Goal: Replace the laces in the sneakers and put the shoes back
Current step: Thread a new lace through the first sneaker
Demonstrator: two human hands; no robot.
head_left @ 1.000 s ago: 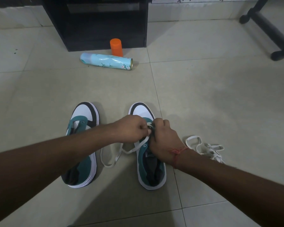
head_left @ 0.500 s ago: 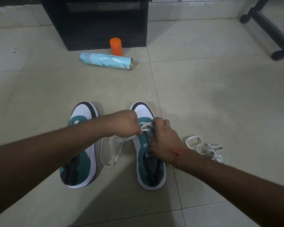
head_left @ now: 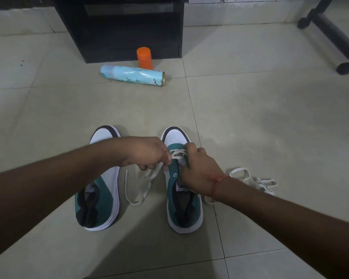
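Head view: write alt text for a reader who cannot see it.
Two hands thread a white lace through the right-hand teal and white sneaker on a tiled floor; the left hand grips the lace, the right hand holds the eyelet area. An unlaced matching sneaker stands beside it, and a second lace lies loose.

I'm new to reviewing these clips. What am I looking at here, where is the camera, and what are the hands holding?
There is no robot: a camera worn on a person's head looks down at their own arms. On the tiled floor stand two teal-and-white sneakers. The left hand grips a white lace threaded into the right sneaker; the right hand holds that shoe's eyelet area. The left sneaker waits. Another loose lace lies further right. Beyond lie a blue spray can and an orange cap.
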